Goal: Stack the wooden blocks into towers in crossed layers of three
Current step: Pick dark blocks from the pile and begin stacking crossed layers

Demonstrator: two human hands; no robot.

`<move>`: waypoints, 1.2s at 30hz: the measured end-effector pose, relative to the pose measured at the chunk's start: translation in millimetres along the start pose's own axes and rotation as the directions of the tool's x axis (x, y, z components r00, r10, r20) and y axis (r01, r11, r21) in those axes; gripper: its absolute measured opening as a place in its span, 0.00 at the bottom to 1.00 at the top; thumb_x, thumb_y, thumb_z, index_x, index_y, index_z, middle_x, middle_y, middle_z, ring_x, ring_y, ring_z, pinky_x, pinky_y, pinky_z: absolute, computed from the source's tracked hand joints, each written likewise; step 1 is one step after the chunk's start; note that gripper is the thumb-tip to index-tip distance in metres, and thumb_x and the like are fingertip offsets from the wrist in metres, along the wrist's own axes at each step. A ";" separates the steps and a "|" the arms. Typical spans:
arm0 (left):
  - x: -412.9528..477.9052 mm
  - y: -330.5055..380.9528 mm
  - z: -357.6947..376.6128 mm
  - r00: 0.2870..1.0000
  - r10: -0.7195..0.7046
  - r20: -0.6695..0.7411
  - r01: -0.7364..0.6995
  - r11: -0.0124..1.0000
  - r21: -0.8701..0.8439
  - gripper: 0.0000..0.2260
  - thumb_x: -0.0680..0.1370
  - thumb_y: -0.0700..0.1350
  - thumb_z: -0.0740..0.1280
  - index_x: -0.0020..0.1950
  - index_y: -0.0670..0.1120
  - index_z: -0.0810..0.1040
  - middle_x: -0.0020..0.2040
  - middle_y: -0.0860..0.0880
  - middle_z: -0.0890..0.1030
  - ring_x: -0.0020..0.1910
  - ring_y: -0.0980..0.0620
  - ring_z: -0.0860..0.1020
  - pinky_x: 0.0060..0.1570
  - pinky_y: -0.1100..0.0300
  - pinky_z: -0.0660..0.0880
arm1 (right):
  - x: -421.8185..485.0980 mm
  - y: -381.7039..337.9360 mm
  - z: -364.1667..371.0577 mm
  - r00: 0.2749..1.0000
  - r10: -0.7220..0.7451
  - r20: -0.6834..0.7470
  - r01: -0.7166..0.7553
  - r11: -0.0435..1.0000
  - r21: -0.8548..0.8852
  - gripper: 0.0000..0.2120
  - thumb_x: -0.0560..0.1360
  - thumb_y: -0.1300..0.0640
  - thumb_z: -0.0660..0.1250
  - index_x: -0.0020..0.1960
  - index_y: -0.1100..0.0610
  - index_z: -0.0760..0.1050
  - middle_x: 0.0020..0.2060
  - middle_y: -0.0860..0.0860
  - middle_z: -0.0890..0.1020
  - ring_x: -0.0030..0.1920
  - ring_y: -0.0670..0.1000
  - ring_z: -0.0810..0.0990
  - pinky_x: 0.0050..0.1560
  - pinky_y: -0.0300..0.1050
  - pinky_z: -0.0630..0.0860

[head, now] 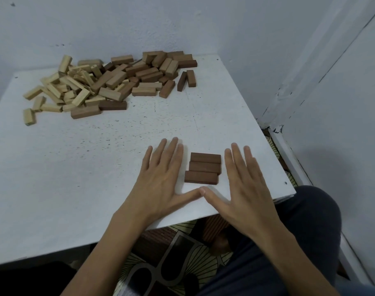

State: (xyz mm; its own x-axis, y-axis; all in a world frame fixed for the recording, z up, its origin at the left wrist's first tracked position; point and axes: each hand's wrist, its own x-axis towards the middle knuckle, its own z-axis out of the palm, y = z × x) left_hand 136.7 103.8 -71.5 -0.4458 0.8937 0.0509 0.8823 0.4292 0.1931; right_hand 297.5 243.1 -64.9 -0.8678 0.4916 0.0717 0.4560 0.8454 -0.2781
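- A row of three dark wooden blocks (203,168) is laid side by side on the white table (75,167), framed between two sets of straightened fingers.
- The left hand (161,178) and right hand (244,184) are held flat with fingers extended, nothing gripped; the thumb tips are joined just below the row.
- A loose pile of blocks (109,82) is seen well beyond the fingertips, to the left.

No writing, label, brand, number or sign can be read anywhere: not on the wooden blocks (204,167) near the table's (97,157) near right corner, nor on those heaped at its far edge, nor on the wall (182,22). The curved shapes on the floor mat (203,265) below the near edge spell nothing legible.
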 end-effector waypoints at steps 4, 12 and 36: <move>-4.9 9.9 10.3 1.000 -0.008 0.028 0.006 0.999 0.043 0.45 0.77 0.73 0.36 0.81 0.40 0.42 0.81 0.42 0.41 0.79 0.43 0.38 0.78 0.42 0.43 | 0.8 -1.4 -1.1 0.989 0.080 0.128 -0.067 0.993 -0.100 0.50 0.71 0.23 0.36 0.80 0.56 0.34 0.78 0.51 0.32 0.76 0.52 0.26 0.75 0.48 0.30; -3.8 12.4 17.6 1.000 0.021 -0.008 -0.020 0.998 0.057 0.35 0.82 0.62 0.42 0.80 0.38 0.47 0.81 0.41 0.46 0.80 0.43 0.43 0.78 0.43 0.46 | 3.3 -0.3 11.4 0.991 0.000 0.136 0.011 0.997 -0.081 0.39 0.77 0.37 0.37 0.80 0.61 0.39 0.80 0.56 0.39 0.78 0.58 0.33 0.77 0.52 0.36; -7.8 12.2 6.7 0.990 -0.007 0.143 0.004 1.000 0.022 0.37 0.79 0.66 0.36 0.80 0.43 0.36 0.80 0.46 0.35 0.78 0.46 0.32 0.77 0.45 0.37 | 2.3 3.7 2.0 0.979 0.018 0.201 -0.013 1.000 -0.026 0.41 0.74 0.34 0.34 0.79 0.55 0.33 0.78 0.50 0.33 0.77 0.52 0.28 0.73 0.44 0.30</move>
State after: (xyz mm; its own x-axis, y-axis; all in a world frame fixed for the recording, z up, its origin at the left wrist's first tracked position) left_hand 152.0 102.9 -76.1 -0.4262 0.9001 -0.0910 0.8837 0.4357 0.1712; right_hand 296.8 247.0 -67.7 -0.8812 0.4553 -0.1271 0.4726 0.8440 -0.2537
